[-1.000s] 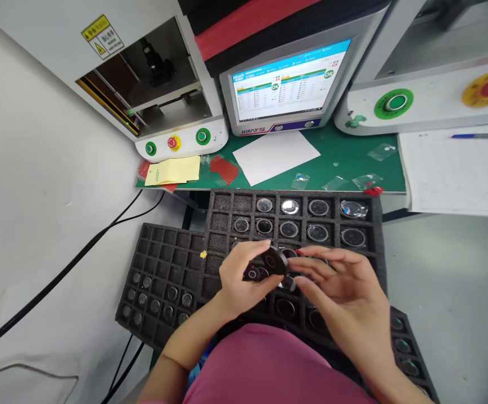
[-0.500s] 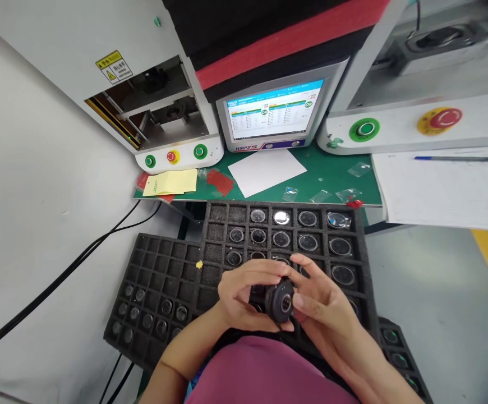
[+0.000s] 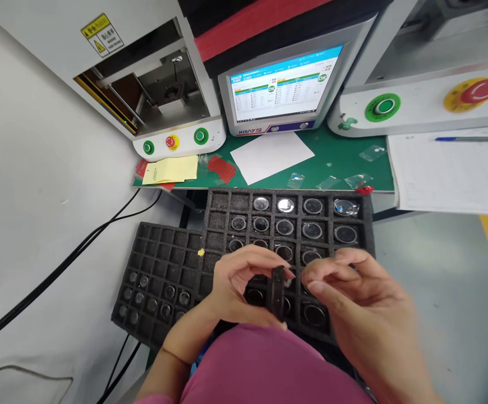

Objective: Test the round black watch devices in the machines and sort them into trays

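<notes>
My left hand (image 3: 244,286) grips a round black watch-like case (image 3: 276,294) by its rim, between thumb and fingers. The case stands edge-on to my view, so both its faces are mostly hidden. To its right, apart from it, my right hand (image 3: 362,308) is closed, its thumb and fingertips pinched together. Whatever lies between those fingertips is too small to make out. Below both hands is a black foam tray (image 3: 216,241) with round dark glass-faced pieces (image 3: 312,230) in many of its compartments.
A second foam tray (image 3: 155,247) lies at left with small round pieces. Behind, a green bench (image 3: 340,163) carries white paper (image 3: 271,157), yellow slips (image 3: 170,170) and clear film scraps (image 3: 328,182). A monitor (image 3: 286,84) stands between two button-fitted machines. Black cables (image 3: 79,252) run at left.
My right hand has drawn away from the case to the right, fingers now pinched. The case has turned from showing its round face to edge-on in my left hand. My view has shifted slightly.
</notes>
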Tool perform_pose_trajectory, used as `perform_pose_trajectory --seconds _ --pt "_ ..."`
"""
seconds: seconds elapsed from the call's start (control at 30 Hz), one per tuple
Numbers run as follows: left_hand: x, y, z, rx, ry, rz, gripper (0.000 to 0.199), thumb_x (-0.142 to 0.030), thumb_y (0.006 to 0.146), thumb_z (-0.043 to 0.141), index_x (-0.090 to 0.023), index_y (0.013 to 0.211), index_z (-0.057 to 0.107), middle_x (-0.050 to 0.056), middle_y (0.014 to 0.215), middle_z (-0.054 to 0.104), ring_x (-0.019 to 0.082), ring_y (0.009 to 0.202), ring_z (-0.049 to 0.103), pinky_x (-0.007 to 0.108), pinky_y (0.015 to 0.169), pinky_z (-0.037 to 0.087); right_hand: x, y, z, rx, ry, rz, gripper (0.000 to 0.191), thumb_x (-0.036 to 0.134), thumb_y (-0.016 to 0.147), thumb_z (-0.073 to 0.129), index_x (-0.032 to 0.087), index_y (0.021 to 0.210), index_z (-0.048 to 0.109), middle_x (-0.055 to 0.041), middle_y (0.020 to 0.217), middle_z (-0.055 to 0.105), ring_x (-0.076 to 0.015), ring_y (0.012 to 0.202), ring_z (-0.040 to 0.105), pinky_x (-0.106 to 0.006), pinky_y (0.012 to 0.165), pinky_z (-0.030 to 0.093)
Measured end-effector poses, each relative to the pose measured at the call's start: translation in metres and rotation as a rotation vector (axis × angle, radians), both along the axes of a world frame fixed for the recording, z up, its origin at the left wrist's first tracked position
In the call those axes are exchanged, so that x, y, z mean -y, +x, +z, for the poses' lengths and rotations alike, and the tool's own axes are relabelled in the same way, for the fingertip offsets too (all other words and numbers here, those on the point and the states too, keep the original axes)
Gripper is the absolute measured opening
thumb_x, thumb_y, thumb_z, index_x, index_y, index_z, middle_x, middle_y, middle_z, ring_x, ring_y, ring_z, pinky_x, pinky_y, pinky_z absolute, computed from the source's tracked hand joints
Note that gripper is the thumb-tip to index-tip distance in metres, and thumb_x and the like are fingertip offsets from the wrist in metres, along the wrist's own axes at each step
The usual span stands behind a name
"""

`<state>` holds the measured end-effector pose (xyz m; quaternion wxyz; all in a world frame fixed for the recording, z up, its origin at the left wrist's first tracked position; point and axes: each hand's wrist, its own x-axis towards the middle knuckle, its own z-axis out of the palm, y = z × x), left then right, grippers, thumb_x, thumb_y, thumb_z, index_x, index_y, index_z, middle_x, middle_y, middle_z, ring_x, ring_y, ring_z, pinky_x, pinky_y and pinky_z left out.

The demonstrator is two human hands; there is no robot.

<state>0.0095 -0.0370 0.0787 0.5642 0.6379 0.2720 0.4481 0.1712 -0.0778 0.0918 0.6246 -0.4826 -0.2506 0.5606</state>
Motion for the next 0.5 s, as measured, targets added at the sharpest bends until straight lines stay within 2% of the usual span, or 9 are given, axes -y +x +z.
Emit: perform_pose_trajectory --seconds 0.1,0.27,0.5 --pt "0.0029 -0.0004 0.0049 -0.019 -0.011 -0.036 0.061 -0.062 0.063 0.078 -0.024 0.108 0.065 0.012 0.113 0.07 0.023 0.081 0.074 0.032 0.063 0.064 0.0002 -0.0006 0.0029 0.018 0.006 -0.019 0.026 0.023 0.074 0.08 0.027 0.086 0.057 0.0043 0.069 0.072 -0.0144 0.061 0.068 -0.024 0.059 0.058" --pt "0.0055 0.0009 0.0069 -0.086 0.047 -0.046 0.063 -0.065 0.062 0.076 -0.027 0.111 0.064 0.01 0.11 0.073 0.023 0.079 0.075 0.033 0.063 0.064 0.0005 -0.0028 0.0082 0.058 0.081 -0.074 0.027 0.017 0.076 0.077 0.028 0.089 0.055 0.0054 0.069 0.071 -0.0134 0.062 0.068 -0.024 0.06 0.06" --pt "0.0038 0.0064 0.0072 -0.056 0.184 -0.014 0.069 -0.053 0.062 0.084 -0.026 0.122 0.063 0.01 0.11 0.074 0.023 0.085 0.074 0.03 0.071 0.064 -0.0044 -0.0024 0.0091 0.158 0.155 -0.193 0.03 0.011 0.072 0.077 0.027 0.086 0.056 0.005 0.066 0.069 -0.0135 0.064 0.067 -0.024 0.06 0.059"
